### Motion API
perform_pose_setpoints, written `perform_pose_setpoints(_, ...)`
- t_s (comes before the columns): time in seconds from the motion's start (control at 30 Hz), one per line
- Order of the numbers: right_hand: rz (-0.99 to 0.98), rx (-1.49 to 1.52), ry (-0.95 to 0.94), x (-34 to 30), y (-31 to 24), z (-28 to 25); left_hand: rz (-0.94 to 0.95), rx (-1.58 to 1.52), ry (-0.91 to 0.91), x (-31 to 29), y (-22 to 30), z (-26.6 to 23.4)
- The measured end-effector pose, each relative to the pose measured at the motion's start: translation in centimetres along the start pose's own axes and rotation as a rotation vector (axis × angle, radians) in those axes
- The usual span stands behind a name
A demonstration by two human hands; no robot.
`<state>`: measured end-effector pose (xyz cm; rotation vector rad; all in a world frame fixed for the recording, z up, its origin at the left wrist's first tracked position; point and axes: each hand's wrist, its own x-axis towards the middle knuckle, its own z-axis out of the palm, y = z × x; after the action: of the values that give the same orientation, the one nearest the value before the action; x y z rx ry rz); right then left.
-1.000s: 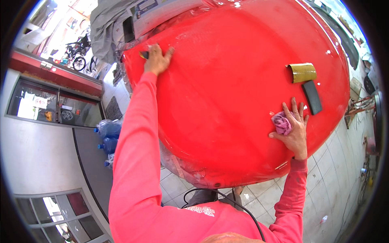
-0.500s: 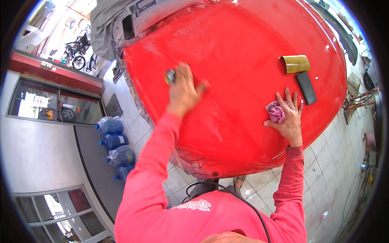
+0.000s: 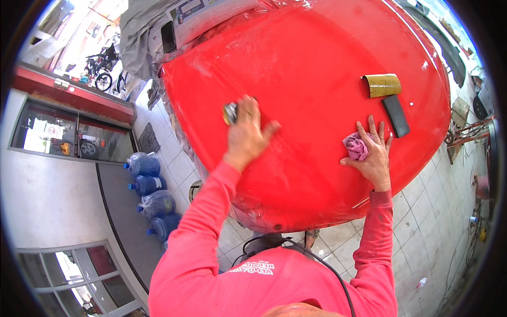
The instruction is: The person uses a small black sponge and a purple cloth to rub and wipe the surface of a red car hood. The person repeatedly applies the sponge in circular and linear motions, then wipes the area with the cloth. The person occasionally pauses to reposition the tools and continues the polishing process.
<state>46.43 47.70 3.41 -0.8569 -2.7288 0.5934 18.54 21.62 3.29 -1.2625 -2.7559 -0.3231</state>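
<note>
The glossy red car hood (image 3: 306, 137) is in front of me, with pale wet-looking streaks at its left. My left hand (image 3: 246, 133) presses a small yellow-and-dark piece of sandpaper (image 3: 230, 113) on the hood's left part; the palm hides most of it. On the right side, my right hand (image 3: 374, 158) lies flat with fingers spread. A crumpled pink cloth (image 3: 355, 146) sits partly beneath its index finger, beside the thumb. Just beyond that hand are a dark sanding block (image 3: 395, 116) and a curled yellow sheet of sandpaper (image 3: 381, 85).
A black phone (image 3: 168, 37) rests on the grey cover (image 3: 138, 42) at the far left corner. Several blue water jugs (image 3: 148, 185) line the left wall. A black cable (image 3: 317, 257) crosses my front. Clear plastic film (image 3: 248, 214) edges the hood.
My left hand has slid toward me and slightly right with the sandpaper. The right hand stays spread beside the pink cloth. The view has shifted a little.
</note>
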Motion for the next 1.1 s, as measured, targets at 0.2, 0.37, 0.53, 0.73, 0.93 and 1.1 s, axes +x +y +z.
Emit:
perform_pose_setpoints(0.2,-0.071,0.048,-0.010,0.7,-1.2,0.5,-0.297,0.020,0.117,14.4,-17.0,-2.0)
perform_pose_setpoints(0.37,-0.019,0.004,0.007,1.0,-0.5,0.0,0.002,0.197,0.219,5.5,-8.3,0.8)
perform_pose_setpoints(0.53,-0.026,-0.018,0.030,0.8,-0.6,0.4,0.495,-0.018,-0.157,-9.3,-1.0,-3.2)
perform_pose_setpoints(0.73,-0.053,0.003,0.042,0.1,-0.3,0.4,0.338,0.030,0.034,5.2,-17.9,-3.0)
perform_pose_setpoints(0.93,-0.045,-0.008,0.026,0.3,-0.6,0.3,0.109,0.133,0.185,11.5,-24.0,-1.1)
perform_pose_setpoints(1.1,-0.040,-0.086,0.004,1.0,-0.9,0.7,-0.008,0.476,0.168,2.0,-5.6,3.0)
